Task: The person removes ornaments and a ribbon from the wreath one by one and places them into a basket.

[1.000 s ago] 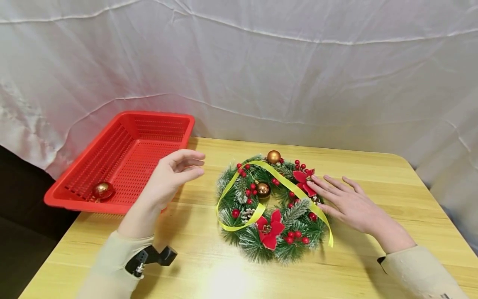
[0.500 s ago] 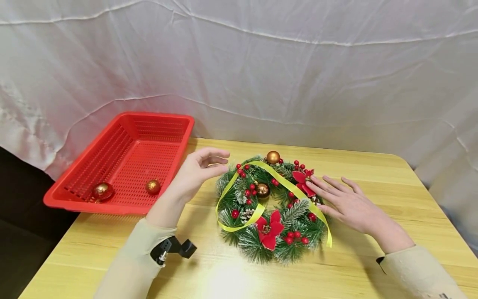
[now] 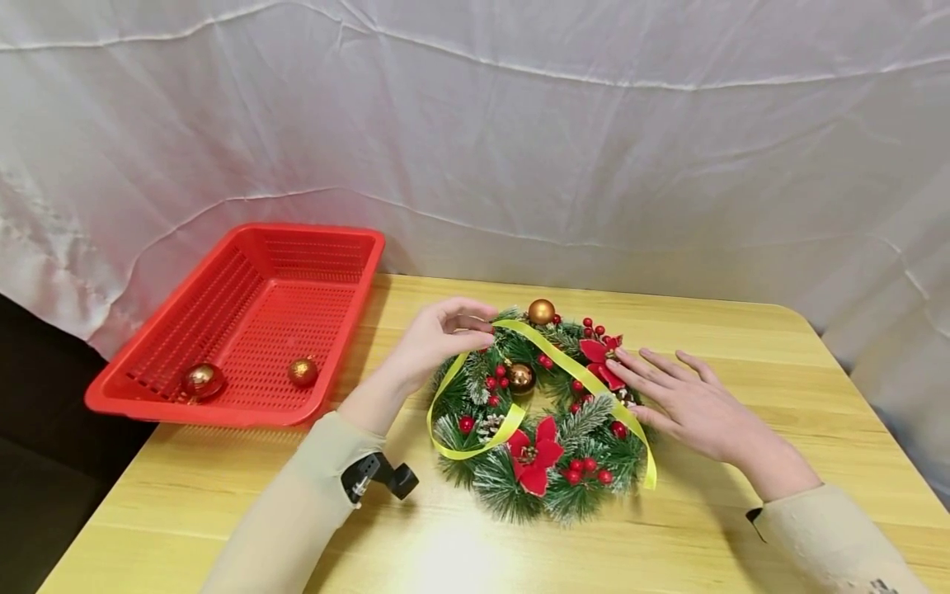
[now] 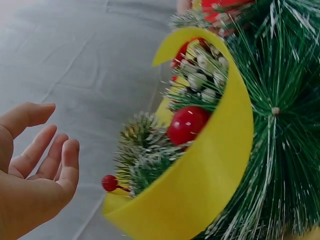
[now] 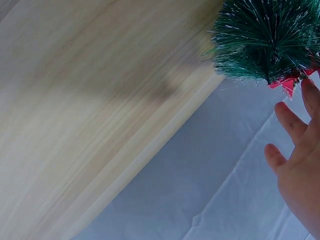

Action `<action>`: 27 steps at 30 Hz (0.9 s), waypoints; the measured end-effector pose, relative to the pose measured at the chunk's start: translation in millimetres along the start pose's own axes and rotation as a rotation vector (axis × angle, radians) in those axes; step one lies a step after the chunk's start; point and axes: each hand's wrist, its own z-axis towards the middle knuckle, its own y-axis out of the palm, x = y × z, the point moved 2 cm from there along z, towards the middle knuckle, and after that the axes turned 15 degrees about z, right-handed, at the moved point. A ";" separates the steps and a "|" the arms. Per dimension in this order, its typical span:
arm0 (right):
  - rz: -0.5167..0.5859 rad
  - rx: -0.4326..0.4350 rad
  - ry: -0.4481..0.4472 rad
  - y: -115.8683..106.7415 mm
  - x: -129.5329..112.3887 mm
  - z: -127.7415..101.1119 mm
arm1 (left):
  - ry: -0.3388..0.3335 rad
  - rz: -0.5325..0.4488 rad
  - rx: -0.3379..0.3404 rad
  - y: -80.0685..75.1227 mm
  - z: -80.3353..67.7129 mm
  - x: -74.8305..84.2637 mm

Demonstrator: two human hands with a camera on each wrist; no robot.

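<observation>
A green Christmas wreath [image 3: 505, 487] with red poinsettias [image 3: 536, 458], red berries and pinecones lies on the table. A yellow ribbon [image 3: 545, 337] loops loosely over it; the left wrist view shows the ribbon [image 4: 210, 170] curling past a red berry [image 4: 189, 125]. My left hand [image 3: 438, 340] hovers at the wreath's far left edge, its fingers loosely bent, and in the left wrist view nothing is in the hand [image 4: 42, 185]. With fingers spread and fairly straight, my right hand [image 3: 686, 404] rests on the wreath's right side, fingertips at the upper poinsettia [image 3: 599, 355].
A red plastic basket [image 3: 371, 247] stands at the left, with a shiny gold ball [image 3: 203, 379] and a smaller glittery one [image 3: 303, 371] inside. A bronze ball [image 3: 522, 378] and a matte gold ball [image 3: 542, 311] are on the wreath. A pale cloth [image 3: 564, 165] hangs behind the table.
My left hand has moved right, from beside the basket to the wreath's left edge, uncovering the glittery ball in the basket. My right hand has stayed at the wreath.
</observation>
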 end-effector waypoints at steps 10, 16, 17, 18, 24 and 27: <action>-0.007 -0.004 -0.001 -0.5 -0.7 1.2 | 0.011 0.038 -0.083 13.3 17.1 -7.0; -0.004 -0.007 0.002 0.0 -0.2 2.0 | 0.008 0.069 -0.072 15.3 30.6 -6.7; -0.007 -0.009 0.001 0.2 0.0 2.1 | 0.010 0.070 -0.072 15.6 33.2 -6.0; -0.009 -0.008 0.001 0.4 0.3 2.0 | 0.013 0.073 -0.073 15.8 35.7 -5.1; -0.012 0.000 0.002 1.9 0.6 1.7 | -0.003 0.092 -0.074 16.7 53.0 -4.3; -0.012 0.002 0.003 1.8 0.5 2.3 | -0.031 0.087 -0.074 16.6 60.7 -4.9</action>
